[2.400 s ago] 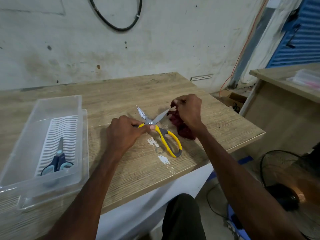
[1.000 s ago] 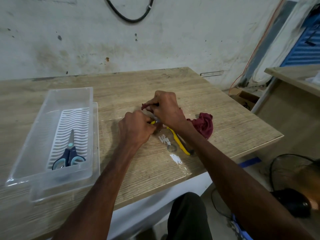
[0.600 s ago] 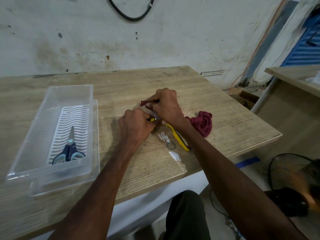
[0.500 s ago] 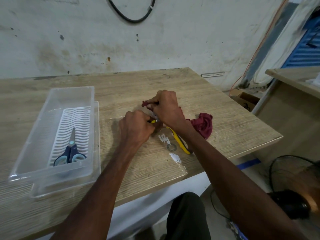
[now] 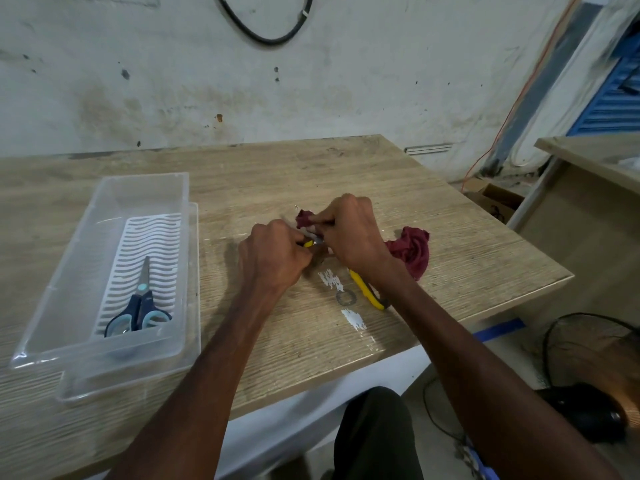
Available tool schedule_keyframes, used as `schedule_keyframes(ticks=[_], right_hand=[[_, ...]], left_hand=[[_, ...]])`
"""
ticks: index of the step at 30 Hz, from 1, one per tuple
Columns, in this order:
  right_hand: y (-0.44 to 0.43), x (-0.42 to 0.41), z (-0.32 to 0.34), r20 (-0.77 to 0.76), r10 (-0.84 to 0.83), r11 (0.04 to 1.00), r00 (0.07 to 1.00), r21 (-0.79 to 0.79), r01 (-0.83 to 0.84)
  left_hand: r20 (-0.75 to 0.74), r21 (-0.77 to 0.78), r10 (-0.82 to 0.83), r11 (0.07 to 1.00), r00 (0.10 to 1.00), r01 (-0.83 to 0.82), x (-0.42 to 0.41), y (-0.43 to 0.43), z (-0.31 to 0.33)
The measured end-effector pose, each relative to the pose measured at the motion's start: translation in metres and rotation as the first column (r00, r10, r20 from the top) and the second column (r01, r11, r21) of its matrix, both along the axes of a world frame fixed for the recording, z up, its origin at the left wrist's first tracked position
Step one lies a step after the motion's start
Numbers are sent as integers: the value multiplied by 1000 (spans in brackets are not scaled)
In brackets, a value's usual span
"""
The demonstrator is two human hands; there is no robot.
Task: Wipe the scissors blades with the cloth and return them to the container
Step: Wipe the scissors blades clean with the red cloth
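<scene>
Yellow-handled scissors (image 5: 367,289) lie on the wooden table (image 5: 311,174), mostly hidden under my hands. My left hand (image 5: 273,258) grips them near the pivot. My right hand (image 5: 349,233) pinches a dark red cloth (image 5: 410,251) around one blade; a fold of cloth shows at my fingertips and the rest trails to the right. A blade tip pokes out beyond the cloth. A clear plastic container (image 5: 149,188) stands at the left with a white ribbed insert.
Blue-handled scissors (image 5: 140,306) lie inside the container, which rests on its clear lid (image 5: 131,379). White paint marks and a ring stain are on the table near the front edge. A second table stands at the right, with a fan and cables on the floor below.
My right hand has shifted from the right blade to the left one and now slides the cloth outward along it. My left hand has kept its grip.
</scene>
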State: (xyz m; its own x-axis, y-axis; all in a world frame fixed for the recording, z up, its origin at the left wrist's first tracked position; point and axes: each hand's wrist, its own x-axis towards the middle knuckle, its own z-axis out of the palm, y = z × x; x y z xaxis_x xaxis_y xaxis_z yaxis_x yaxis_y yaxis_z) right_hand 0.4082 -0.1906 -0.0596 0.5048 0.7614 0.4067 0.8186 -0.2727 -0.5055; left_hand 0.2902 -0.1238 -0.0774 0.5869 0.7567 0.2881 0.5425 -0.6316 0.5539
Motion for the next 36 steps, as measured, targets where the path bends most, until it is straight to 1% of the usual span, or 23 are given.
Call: schedule_keyframes(ticks=[3,7,9,12,14,16,19,21,23,27,29,31,32,33,34,36], right_hand=[[4,-3,5,-22,-9,999,1000,41,10],[29,-1,16,-116,23,997,993,76,-14],[33,-1,16,-98,12,997,995,75,-4],[20,4,6,-90,-25,998,996,57,30],[9,6,-4,-93,-13,1000,996,18,15],[6,7,-9,-53,3,1000,999,-18,-4],[13,12,2,-94,-3,1000,996,7,4],[19,16,13,-128,44,999,991,14,-42],[24,18,15,-163,81,996,983,39,-75],[40,12,12,-149,58,994,987,101,-43],[43,17,15,-163,17,987,987,163,10],[32,26,22,-201,-64,959,977,258,116],[24,30,25,-204,-70,952,976,278,126],[13,28,27,-193,-36,962,980,261,86],[3,25,27,-173,26,977,985,214,12],[-10,10,20,-131,120,991,984,80,-110]], left_hand=[[-11,27,-2,1000,1000,2,0,0,-1],[-26,15,-46,999,999,46,-2,-5,4],[-39,12,-56,998,998,56,-3,-5,4],[-3,12,-32,999,999,32,-2,-1,1],[4,12,-25,1000,1000,25,-1,1,0],[-2,-2,-17,1000,1000,17,0,2,-2],[20,-51,-62,997,998,63,1,1,-2],[13,-56,-86,995,996,87,0,0,-1],[16,-54,-90,994,996,91,-1,-1,0],[14,-50,-79,996,997,80,-2,-4,4],[51,-44,-69,996,996,71,-4,-6,5],[69,-45,-52,997,996,55,-4,-7,4],[72,-47,-44,998,996,47,-4,-7,5],[70,-51,-42,998,997,46,-3,-7,4],[59,-51,-45,998,997,48,-3,-6,4],[44,-50,-50,997,998,52,-3,-5,4]])
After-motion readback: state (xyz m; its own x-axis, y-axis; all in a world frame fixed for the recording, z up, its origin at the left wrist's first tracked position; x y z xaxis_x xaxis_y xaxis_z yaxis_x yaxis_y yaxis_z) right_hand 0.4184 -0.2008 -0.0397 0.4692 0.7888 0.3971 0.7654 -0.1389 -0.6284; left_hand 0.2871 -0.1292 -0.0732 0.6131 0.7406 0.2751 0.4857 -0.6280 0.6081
